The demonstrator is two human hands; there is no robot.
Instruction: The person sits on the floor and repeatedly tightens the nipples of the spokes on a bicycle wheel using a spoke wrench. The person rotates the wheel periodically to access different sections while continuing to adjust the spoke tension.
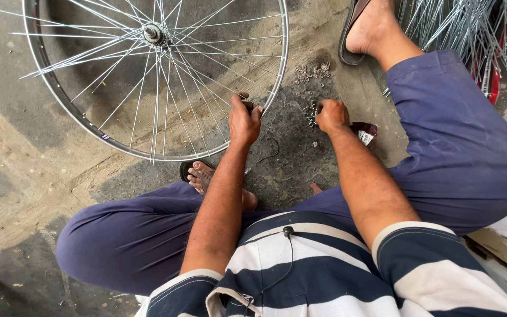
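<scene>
Person sits on the concrete floor, legs spread. One bicycle wheel lies in front, hub near the top of view, rim's near edge curving down toward the knees. Spokes fan out from the hub; some look loose, ends crossing unevenly. Wheel seems tilted or flat on the ground, can't tell which.

Left hand at the wheel's lower right rim, fingers curled tight around a small dark item, probably a tool or nipple, too small to tell. It touches the rim there.

Right hand just right of the rim, closed in a loose fist over a small pile of metal nipples on the floor; whether it pinches one is not visible. Second scatter of small metal bits farther up. Two piles, uncountable pieces.

Small dark packet just beside the right wrist. Bundle of loose spokes top right, long axes running mostly up-down. Two sandalled feet visible.
</scene>
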